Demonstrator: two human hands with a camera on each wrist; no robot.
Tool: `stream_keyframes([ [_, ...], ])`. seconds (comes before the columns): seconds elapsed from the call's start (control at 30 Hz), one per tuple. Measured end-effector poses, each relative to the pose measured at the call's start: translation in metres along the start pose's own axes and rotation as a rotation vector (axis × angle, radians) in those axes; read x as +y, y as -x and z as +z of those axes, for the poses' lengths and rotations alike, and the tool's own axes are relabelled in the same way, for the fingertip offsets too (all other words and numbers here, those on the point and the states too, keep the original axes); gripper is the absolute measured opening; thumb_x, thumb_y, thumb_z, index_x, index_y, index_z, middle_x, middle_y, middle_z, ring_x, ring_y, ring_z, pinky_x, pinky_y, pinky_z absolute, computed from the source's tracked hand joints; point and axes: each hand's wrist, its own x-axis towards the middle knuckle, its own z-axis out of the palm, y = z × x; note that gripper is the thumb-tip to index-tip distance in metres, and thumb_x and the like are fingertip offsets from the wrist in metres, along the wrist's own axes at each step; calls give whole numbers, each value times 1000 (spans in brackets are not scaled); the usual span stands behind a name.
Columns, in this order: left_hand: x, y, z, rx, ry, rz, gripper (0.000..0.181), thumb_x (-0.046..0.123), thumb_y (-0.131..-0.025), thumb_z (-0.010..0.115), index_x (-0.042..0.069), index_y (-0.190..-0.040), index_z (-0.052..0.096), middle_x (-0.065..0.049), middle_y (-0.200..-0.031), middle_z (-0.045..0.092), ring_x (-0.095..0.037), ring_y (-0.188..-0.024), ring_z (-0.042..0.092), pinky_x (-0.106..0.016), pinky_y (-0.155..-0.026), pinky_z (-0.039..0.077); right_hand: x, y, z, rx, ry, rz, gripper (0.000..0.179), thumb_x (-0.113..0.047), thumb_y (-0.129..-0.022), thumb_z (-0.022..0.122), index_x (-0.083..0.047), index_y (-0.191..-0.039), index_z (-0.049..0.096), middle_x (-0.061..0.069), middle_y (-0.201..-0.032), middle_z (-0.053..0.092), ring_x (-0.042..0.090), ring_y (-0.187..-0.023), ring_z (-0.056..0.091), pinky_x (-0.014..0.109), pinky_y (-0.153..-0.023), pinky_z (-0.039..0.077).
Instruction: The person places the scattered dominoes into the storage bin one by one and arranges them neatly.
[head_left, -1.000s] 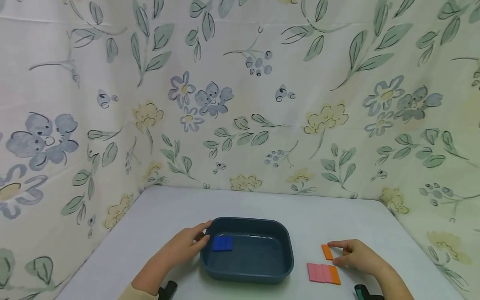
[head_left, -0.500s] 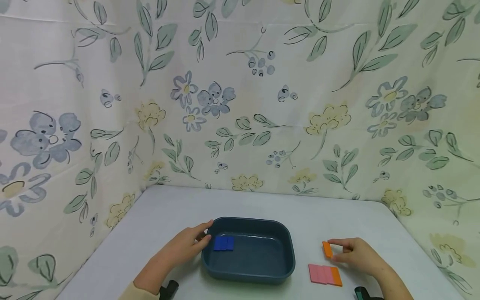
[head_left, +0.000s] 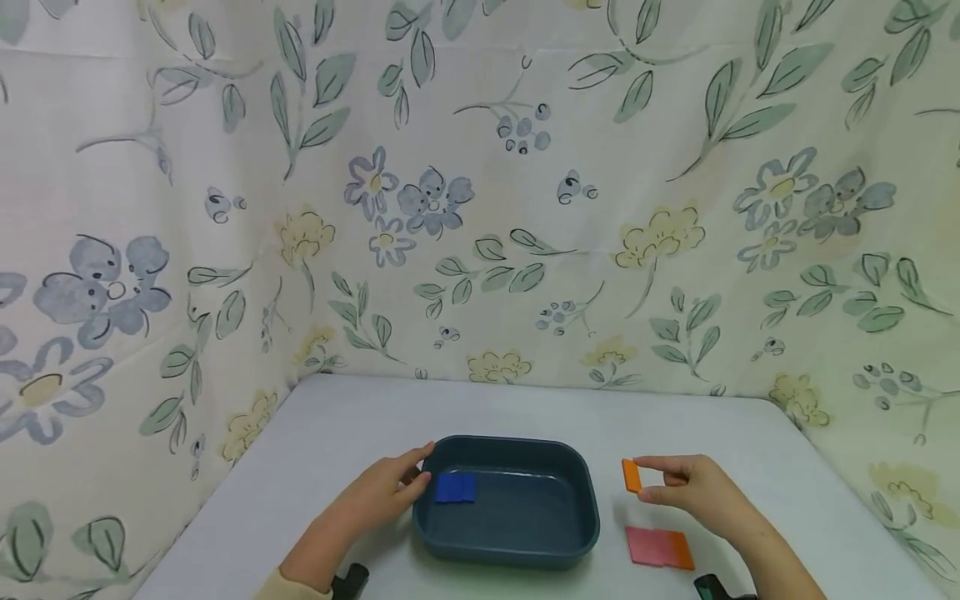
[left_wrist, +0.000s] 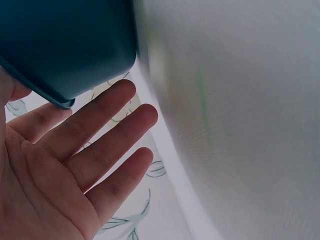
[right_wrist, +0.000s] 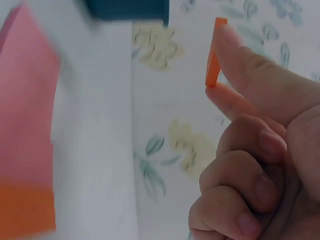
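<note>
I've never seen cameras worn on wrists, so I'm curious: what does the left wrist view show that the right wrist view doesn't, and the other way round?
Only the left wrist view: the left hand, palm side showing, its straight fingers spread apart.

Only the right wrist view: the right hand pinching an orange piece, plus pink pieces and a second orange piece.

Both: the flower-patterned cloth and the tray, though the right one catches just a bit of it.
</note>
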Motion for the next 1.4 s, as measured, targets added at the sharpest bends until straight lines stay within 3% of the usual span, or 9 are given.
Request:
stream_keyframes([
  [0.2,1,1,4,11,-2,-6,55,36,-105,54,13,-153,44,0,-109,70,-17,-99,66,-43,-81,52,-39,2,25,-48,-73,-60,60,-37,-77,87,-8,-126,71,-1,-62,32,15,-54,31,27,-50,28],
  [0.37,2,1,2,16,-11,6,54,33,-105,55,13,-153,44,1,-109,70,-16,-97,66,-42,-78,52,-70,0,59,-85,-76,-169,57,-37,-79,86,-7,-125,71,-3,-60,31,14,-53,29,26,-49,25],
  [0.53,0,0,2,19,-20,17,54,35,-105,54,13,-153,44,1,-109,70,-14,-95,65,-40,-78,52,-86,-12,97,-100,-55,-239,54,-35,-81,84,-4,-124,71,-4,-58,31,13,-49,27,25,-46,23],
  [0.83,1,0,1,9,-14,12,53,31,-105,54,12,-153,44,0,-108,70,-13,-93,65,-39,-75,52,-101,-28,154,12,150,-202,46,-32,-80,84,-9,-119,75,-5,-58,46,11,-49,40,25,-46,31],
  [0.97,3,-1,-1,13,-26,0,52,31,-105,55,12,-153,45,1,-107,70,-12,-91,64,-38,-74,52,-109,-33,171,52,257,-177,44,-30,-80,85,-11,-118,76,1,-73,65,14,-59,54,29,-49,40],
  [1.07,4,-1,-1,16,-35,1,52,31,-105,54,13,-153,45,2,-107,70,-11,-90,63,-37,-73,51,-111,-35,179,87,334,-142,42,-29,-80,85,-12,-117,76,7,-99,73,21,-75,65,34,-55,47],
  [1.17,4,-2,0,10,-33,1,53,33,-105,54,13,-153,44,2,-107,69,-11,-91,63,-36,-73,51,-111,-37,184,100,400,-116,40,-28,-80,85,-13,-117,76,12,-114,71,27,-89,68,38,-59,51],
  [1.4,2,0,-2,16,-53,-20,53,32,-104,55,14,-153,44,2,-106,68,-11,-91,62,-37,-74,51,-113,-39,190,85,468,-111,40,-27,-81,84,-14,-118,76,10,-115,72,31,-99,68,45,-69,54],
])
